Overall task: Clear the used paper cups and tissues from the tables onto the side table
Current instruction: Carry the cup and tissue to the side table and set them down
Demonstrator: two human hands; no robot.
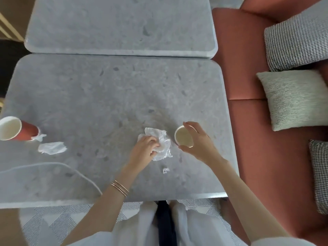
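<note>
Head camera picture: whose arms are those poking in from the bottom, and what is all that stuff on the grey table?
No robot here. A person wears a camera on their head, so you look down at their own two arms. The left hand pinches a crumpled tissue. The right hand curls its fingers round the rim of a paper cup. Both things sit on a grey stone table. Further left are a red cup and a flat tissue, and nearer the person lies a tiny scrap.
</note>
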